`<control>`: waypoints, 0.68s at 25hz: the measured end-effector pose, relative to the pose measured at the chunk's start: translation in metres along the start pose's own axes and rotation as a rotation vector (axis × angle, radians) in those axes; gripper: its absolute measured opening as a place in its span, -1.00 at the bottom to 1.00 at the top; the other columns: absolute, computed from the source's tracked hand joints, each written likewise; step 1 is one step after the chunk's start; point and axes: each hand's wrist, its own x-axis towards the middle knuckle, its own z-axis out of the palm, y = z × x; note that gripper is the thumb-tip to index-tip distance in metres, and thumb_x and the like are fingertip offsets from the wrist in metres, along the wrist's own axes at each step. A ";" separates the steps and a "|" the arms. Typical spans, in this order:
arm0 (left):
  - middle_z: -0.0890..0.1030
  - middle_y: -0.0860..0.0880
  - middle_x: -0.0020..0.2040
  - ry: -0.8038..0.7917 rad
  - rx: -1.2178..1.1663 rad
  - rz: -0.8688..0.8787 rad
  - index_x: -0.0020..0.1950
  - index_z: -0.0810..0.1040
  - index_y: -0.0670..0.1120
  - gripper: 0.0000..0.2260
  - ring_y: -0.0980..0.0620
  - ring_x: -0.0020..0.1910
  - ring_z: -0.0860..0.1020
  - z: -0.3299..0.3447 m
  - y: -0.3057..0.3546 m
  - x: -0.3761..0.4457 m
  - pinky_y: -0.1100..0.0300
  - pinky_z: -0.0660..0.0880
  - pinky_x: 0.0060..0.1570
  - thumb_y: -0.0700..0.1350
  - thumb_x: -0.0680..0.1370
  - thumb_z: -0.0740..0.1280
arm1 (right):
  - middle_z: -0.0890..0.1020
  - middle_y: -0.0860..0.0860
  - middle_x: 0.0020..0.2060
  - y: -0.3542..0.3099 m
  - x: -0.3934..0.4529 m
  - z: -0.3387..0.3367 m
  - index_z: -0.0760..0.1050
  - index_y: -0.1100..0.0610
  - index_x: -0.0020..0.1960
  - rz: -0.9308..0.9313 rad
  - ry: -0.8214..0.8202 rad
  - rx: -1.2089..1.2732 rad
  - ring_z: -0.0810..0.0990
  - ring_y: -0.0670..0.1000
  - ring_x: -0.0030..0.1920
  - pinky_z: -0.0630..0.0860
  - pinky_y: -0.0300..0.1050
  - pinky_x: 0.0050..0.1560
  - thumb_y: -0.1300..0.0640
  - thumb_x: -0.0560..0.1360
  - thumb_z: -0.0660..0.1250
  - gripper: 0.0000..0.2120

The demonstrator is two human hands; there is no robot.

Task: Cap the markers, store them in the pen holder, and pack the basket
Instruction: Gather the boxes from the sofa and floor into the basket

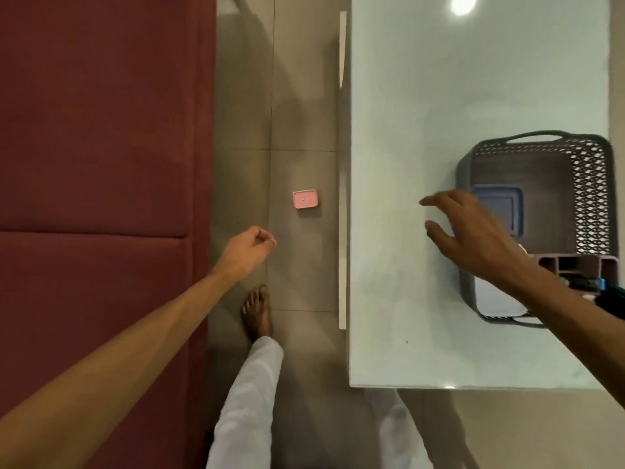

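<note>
A grey perforated basket (590, 170) stands at the right edge of the pale table (439, 113). Inside it lie a blue lidded box (507, 204) and a white object (497, 302). A brown compartmented pen holder (575, 265) sits at the basket's near right side, with a blue-tipped marker (588, 285) beside it. My right hand (473, 238) hovers over the table just left of the basket, fingers spread, holding nothing. My left hand (248, 250) hangs over the floor with its fingers curled shut, nothing visible in it.
A small pink box (305, 199) lies on the tiled floor between the red sofa (101, 164) and the table. A bare foot (257, 313) and white trouser legs (247, 401) are below. The table's near edge runs along the bottom right.
</note>
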 end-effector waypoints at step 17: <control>0.52 -0.18 0.39 0.182 0.611 0.264 0.47 0.37 -0.11 -0.53 -0.26 0.32 0.54 0.183 -0.080 0.355 -0.15 0.47 0.25 -0.01 0.61 0.39 | 0.65 0.02 0.13 -0.079 0.242 0.139 0.53 -0.04 0.36 -0.754 -0.183 -0.684 0.65 0.16 0.12 0.63 0.09 0.07 -0.13 0.66 0.14 -0.63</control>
